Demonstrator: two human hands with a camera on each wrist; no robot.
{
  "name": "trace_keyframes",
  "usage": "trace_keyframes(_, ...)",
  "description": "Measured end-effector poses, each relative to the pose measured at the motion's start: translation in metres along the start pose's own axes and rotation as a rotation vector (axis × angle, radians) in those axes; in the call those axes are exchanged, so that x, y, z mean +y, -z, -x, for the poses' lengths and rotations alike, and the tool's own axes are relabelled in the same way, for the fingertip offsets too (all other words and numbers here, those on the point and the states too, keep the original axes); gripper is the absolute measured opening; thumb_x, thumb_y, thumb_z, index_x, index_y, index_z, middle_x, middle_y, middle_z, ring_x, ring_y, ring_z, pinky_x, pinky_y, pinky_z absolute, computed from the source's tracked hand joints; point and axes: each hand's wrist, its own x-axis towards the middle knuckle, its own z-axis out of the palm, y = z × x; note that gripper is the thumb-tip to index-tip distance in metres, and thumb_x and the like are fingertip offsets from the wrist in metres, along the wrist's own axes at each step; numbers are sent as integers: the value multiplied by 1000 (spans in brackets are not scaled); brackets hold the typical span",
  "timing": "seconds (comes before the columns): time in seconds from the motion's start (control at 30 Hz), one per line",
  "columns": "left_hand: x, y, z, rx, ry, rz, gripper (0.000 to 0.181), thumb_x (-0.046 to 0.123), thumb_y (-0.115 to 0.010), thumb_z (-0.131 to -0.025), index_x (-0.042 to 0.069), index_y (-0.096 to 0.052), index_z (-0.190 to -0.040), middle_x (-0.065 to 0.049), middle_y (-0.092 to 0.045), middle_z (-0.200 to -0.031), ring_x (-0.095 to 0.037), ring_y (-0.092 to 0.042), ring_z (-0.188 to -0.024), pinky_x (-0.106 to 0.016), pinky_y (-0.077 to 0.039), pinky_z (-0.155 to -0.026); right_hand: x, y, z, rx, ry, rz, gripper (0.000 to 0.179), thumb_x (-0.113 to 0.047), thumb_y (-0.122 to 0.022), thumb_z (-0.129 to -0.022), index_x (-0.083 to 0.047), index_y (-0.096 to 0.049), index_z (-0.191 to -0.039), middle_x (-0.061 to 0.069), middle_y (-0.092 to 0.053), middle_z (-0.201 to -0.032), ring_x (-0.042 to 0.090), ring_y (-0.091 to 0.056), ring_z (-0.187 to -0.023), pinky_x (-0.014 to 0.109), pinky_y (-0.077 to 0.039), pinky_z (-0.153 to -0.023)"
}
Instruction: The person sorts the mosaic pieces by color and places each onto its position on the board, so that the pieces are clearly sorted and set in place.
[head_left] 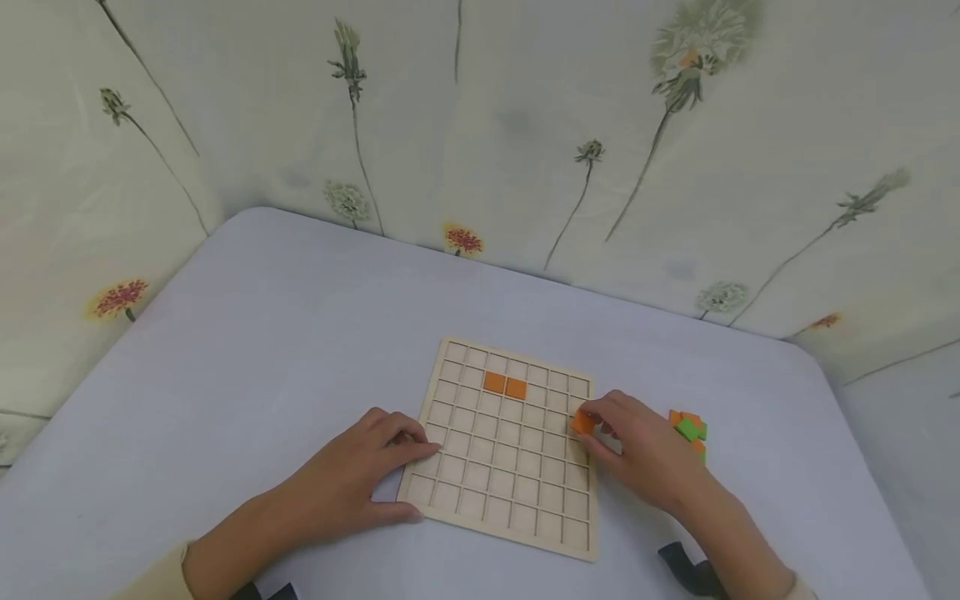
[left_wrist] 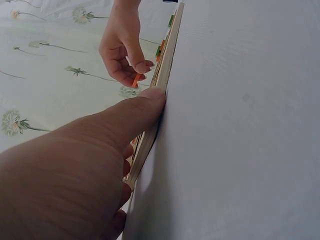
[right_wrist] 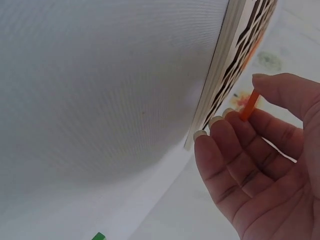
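Note:
A square wooden grid board [head_left: 501,483] lies on the table, with two orange tiles [head_left: 505,385] side by side in its upper cells. Another orange tile [head_left: 582,422] is pinched between thumb and fingers of my right hand [head_left: 637,446], just over the board's right edge. In the right wrist view this tile [right_wrist: 250,105] is seen edge-on. My left hand [head_left: 352,471] rests at the board's left edge, its fingertips touching the rim and its thumb by the near left corner. The left wrist view shows that thumb [left_wrist: 135,112] against the board's side [left_wrist: 172,47].
Loose orange and green tiles [head_left: 688,429] lie in a small pile right of the board, partly behind my right hand. The table [head_left: 315,333] has a pale cover. Flower-patterned cloth [head_left: 517,125] hangs behind it. A dark strap-like object [head_left: 678,567] sits beneath my right forearm.

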Motion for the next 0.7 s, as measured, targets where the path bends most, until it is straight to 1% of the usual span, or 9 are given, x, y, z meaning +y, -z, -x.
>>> trace_keyframes(0.17,0,0,0,-11,7,0,68,51,-83,-87,21,-64,-145,11,-51,-137,-9,-44,-123,-31,-46,-103,-1,-1,-4,-12,-8,8,30,-20,-82,-92,-13,-72,-120,-8,-65,-106,11,-63,-92,33,-58,-78)
trace_keyframes(0.27,0,1,0,-15,12,-1,68,51,-83,-87,21,-64,-145,11,-50,-138,-9,-44,-124,-32,-46,-103,-3,-2,-7,-21,-20,4,32,-20,-83,-92,-12,-72,-121,-5,-67,-109,12,-64,-94,35,-58,-81)
trace_keyframes(0.4,1,1,0,-14,14,5,68,50,-83,-86,21,-64,-145,10,-50,-138,-9,-43,-124,-32,-46,-103,-5,-3,-12,-37,-35,-6,30,-21,-81,-93,-11,-72,-120,-3,-68,-110,14,-64,-97,38,-58,-84)
trace_keyframes(0.53,2,2,0,-14,15,4,69,50,-84,-86,21,-64,-145,10,-51,-138,-9,-43,-124,-31,-46,-103,-5,-5,-16,-36,-11,-9,25,-21,-80,-94,-13,-72,-116,-5,-67,-107,14,-62,-98,38,-57,-85)
trace_keyframes(0.7,1,1,0,-18,19,-1,69,50,-84,-86,21,-64,-145,11,-50,-138,-9,-43,-125,-32,-46,-104,-4,-7,-23,-15,42,17,25,-24,-80,-95,-12,-72,-115,-4,-66,-109,15,-61,-101,38,-56,-87)
